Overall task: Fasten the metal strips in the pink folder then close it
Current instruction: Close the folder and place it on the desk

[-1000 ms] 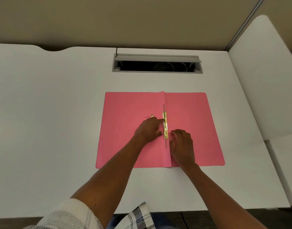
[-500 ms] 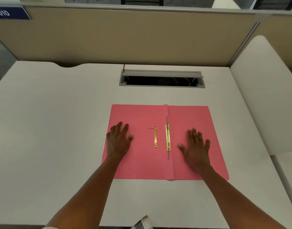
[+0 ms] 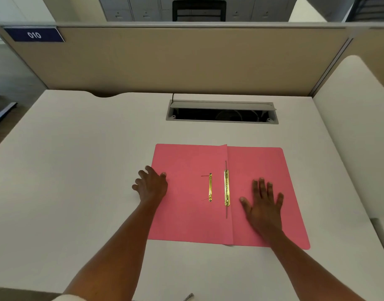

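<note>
The pink folder [image 3: 186,203] lies open on the desk [image 3: 78,159]; both hands are empty, the left hand [image 3: 153,186] at 9 o'clock, the right hand [image 3: 264,205] flat at 3. Fastening seems finished; next, lift the left cover [image 3: 180,213] over the 2 gold strips [image 3: 226,187].

The pink folder [image 3: 186,203] lies open and flat near the desk's front edge, somewhat right of its middle, spine running front to back. A long gold metal strip [image 3: 226,187] lies along the spine fold. A shorter gold strip [image 3: 210,187] lies parallel just left of it on the left leaf, two thin prongs pointing left.
</note>
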Motion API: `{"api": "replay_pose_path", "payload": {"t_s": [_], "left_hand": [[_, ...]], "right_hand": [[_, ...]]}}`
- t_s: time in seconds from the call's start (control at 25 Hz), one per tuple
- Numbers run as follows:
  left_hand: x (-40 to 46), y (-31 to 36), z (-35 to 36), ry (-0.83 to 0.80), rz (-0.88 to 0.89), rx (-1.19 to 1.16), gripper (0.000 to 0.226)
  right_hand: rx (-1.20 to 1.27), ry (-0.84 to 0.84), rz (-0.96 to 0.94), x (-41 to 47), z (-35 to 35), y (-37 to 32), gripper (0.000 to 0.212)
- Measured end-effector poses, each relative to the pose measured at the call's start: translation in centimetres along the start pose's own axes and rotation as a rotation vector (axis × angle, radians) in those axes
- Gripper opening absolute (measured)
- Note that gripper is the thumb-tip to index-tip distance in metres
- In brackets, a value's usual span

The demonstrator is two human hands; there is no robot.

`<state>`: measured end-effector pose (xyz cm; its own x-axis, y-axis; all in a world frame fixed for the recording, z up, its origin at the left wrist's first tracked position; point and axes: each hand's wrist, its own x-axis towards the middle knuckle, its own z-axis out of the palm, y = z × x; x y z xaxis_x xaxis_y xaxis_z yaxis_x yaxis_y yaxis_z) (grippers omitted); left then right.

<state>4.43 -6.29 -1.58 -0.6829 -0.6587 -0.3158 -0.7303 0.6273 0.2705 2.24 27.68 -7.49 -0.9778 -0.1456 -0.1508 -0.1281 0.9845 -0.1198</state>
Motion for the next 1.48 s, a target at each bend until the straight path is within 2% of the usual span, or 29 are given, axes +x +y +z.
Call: {"api": "replay_pose_path", "payload": {"t_s": [0.2,0.44,0.68,0.92,1.08,1.2,1.32,1.48], "left_hand": [[1.7,0.0,-0.7,-0.025,-0.106,-0.110,0.055],[3.5,-1.6,-1.3,-0.026,-0.169,-0.240,0.055],[3.6,-2.2,-2.4,-0.080,-0.030,-0.278,0.043],[2.6,-2.4,-4.1,-0.165,0.030,-0.611,0.034],[1.7,-1.6,-6.2,-0.200,0.097,-0.683,0.034],[0.8,-0.1,-8.2,-0.232,0.154,-0.746,0.024],[-0.5,1.4,-10.4,-0.308,0.178,-0.858,0.034],[-1.9,3.1,-11.4,-0.564,0.211,-1.051,0.061]], "right_hand": [[0.024,-0.010,-0.005,0.0,-0.2,-0.1,0.081],[0.009,-0.015,-0.002,-0.1,-0.3,-0.1,0.082],[0.021,-0.006,-0.009,0.0,-0.2,-0.1,0.084],[0.025,-0.011,-0.011,-0.1,-0.3,-0.2,0.082],[0.043,-0.025,-0.003,-0.1,-0.3,-0.4,0.079],[0.074,-0.036,0.007,0.0,-0.3,-1.1,0.080],[0.103,-0.035,0.014,0.3,-0.2,-2.0,0.081],[0.099,-0.017,0.024,0.5,0.0,-3.2,0.081]]}}
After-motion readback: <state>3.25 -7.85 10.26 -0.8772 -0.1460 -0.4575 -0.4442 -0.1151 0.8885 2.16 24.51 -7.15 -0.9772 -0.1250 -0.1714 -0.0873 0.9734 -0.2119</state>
